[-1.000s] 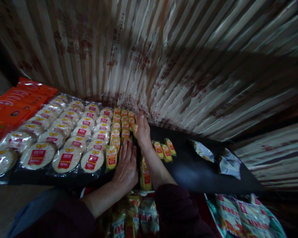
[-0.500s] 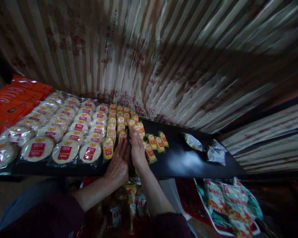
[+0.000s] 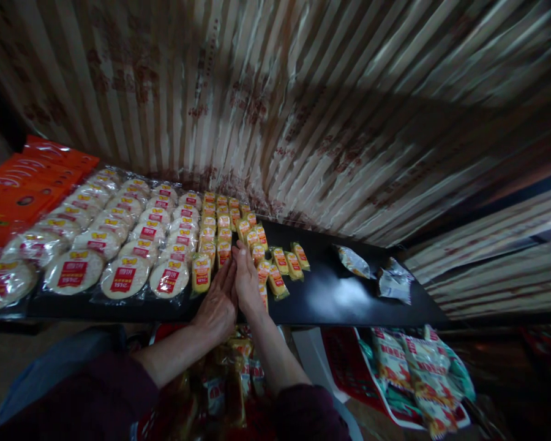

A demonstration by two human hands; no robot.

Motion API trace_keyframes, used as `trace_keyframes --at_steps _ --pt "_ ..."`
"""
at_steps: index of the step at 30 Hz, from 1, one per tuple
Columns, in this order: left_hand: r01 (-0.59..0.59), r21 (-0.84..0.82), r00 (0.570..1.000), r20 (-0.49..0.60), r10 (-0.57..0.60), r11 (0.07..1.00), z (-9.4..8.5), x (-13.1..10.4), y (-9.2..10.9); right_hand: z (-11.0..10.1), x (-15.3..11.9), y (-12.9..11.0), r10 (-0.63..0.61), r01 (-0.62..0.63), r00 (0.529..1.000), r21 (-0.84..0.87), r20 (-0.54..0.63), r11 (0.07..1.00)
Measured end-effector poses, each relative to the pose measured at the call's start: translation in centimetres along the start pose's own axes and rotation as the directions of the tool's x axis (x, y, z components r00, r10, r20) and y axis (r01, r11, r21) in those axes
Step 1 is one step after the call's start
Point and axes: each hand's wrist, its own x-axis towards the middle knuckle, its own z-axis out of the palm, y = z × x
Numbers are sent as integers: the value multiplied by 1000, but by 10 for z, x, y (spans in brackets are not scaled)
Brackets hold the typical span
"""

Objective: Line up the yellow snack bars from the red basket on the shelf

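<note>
My left hand [image 3: 218, 303] and my right hand [image 3: 248, 278] rest side by side at the front of the black shelf [image 3: 330, 300], palms turned toward each other. Fingers of both are extended, and nothing shows held in either. Beyond my left fingertips lies a column of small yellow packets [image 3: 224, 236]. Right of my right hand are loosely placed yellow packets [image 3: 277, 282], several at odd angles. To the left, rows of round white crackers [image 3: 125, 275] in clear wrappers overlap each other.
Orange bags [image 3: 37, 177] lie at the far left. Two silver packets [image 3: 393, 283] [image 3: 354, 262] are on the shelf's right part. Below stand a red basket [image 3: 349, 361] with snack bags [image 3: 429, 373] and more packages under my arms. A pleated curtain [image 3: 239, 104] hangs behind.
My right hand has shifted slightly left, closer to my left hand. More yellow packets show to its right, and the front packet ahead of my left hand is more visible.
</note>
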Motion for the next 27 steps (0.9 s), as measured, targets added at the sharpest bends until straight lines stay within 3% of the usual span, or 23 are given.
trace_keyframes --at_steps 8,16,20,24,27 --pt "-29 -56 1000 -5 28 998 -3 -1 -2 -2 -7 0 -161 159 987 -126 -3 979" --pt "-67 -3 997 33 68 998 -8 3 -5 -3 0 5 -161 171 983 -122 90 978" --pt "-64 -16 997 40 65 998 -13 3 -1 -5 3 -1 -259 267 964 -183 63 946" --pt "-69 49 995 71 65 996 -20 7 12 -24 18 -14 -393 366 919 -311 -27 877" --pt "-80 76 994 84 74 994 -28 10 24 -50 31 -15 -410 334 902 -385 -136 860"
